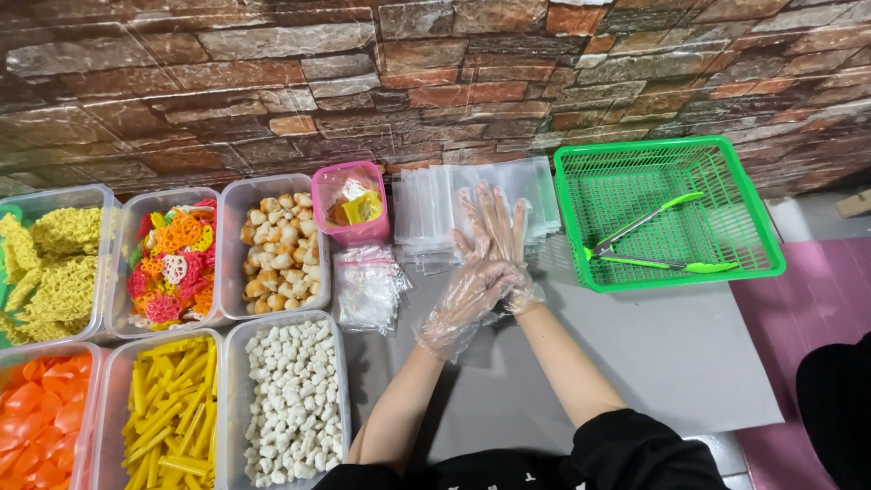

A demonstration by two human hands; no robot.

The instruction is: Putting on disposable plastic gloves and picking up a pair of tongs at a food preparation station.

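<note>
The two gloved hands, left hand (467, 295) and right hand (504, 245), press together at the centre of the frame, so each palm hides the other and part of the stack of clear bags (435, 204) behind the fingers. At the left edge, the tub of yellow lattice snacks (50, 263) and the tub of orange chips (41, 413) are cut off. Along the bottom edge, the tub of yellow sticks (168, 413) and the tub of white pieces (290, 399) run out of view. The contents of the pink cup (349, 204) are too crumpled to identify. A dark shape (835, 408) at the lower right is cropped and unclear.
</note>
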